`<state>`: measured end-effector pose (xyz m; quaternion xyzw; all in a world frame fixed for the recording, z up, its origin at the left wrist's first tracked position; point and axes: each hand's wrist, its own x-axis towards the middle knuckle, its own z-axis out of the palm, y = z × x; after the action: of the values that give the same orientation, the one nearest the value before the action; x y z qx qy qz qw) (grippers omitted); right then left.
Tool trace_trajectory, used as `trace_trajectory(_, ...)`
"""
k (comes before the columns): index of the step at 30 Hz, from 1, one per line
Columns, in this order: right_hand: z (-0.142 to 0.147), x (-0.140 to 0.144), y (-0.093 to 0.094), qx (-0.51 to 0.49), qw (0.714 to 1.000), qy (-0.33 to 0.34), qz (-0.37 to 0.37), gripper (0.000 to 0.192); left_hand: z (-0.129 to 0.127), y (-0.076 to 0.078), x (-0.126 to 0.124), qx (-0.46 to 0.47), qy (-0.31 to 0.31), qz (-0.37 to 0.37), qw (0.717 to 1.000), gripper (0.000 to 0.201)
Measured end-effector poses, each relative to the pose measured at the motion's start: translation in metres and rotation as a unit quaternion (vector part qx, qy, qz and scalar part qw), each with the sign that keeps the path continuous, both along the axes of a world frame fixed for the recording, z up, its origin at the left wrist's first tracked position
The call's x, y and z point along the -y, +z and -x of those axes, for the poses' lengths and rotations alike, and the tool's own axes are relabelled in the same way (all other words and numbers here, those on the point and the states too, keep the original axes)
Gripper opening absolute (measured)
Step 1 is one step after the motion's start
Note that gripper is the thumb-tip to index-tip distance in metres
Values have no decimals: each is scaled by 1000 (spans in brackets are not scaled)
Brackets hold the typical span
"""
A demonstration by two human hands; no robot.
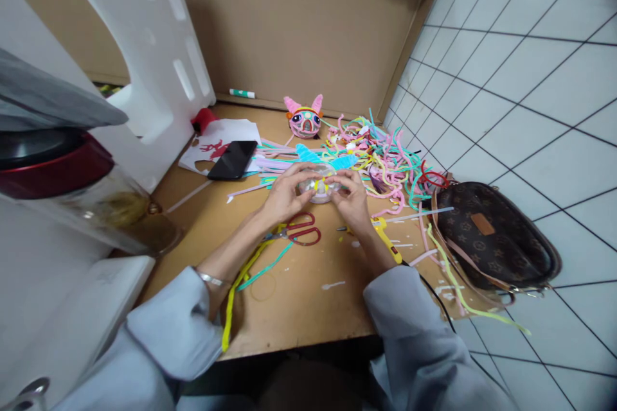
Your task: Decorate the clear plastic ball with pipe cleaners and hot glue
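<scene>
My left hand (285, 194) and my right hand (352, 198) meet at the middle of a brown cardboard work surface (299, 295). Together they grip a small clear round container (321, 187) with a bit of yellow pipe cleaner at its centre. Red-handled scissors (301, 230) lie just below my left hand. A yellow glue gun (385, 237) lies by my right wrist. A yellow and a green pipe cleaner (241, 279) trail under my left forearm.
A tangle of coloured pipe cleaners (380, 157) lies behind the hands, with a pink eared craft head (304, 119) beyond. A black phone (232, 159) rests on paper at left. A brown patterned bag (486, 237) sits right. A jar with a red lid (72, 186) stands near left.
</scene>
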<state>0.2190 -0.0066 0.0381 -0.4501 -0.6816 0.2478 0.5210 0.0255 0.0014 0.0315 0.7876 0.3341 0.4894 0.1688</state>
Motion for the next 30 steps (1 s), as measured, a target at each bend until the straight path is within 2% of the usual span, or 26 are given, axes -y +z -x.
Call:
trace_trajectory(4, 1, 2, 2, -13, 1000, -2, 12, 15, 1, 1, 1, -3, -2, 0, 1000, 30)
trace_trajectory(10, 8, 3, 2, -60, 996, -53, 25, 24, -1, 0, 0, -9, 7, 5, 1000, 28)
trace_trajectory(18, 14, 2, 0, -69, 992, -102, 29, 21, -3, -2, 0, -7, 7, 1, 1000, 27)
trace_trajectory(30, 13, -7, -7, -60, 985, -160, 24, 42, -5, -2, 3, -2, 12, -37, 999, 33)
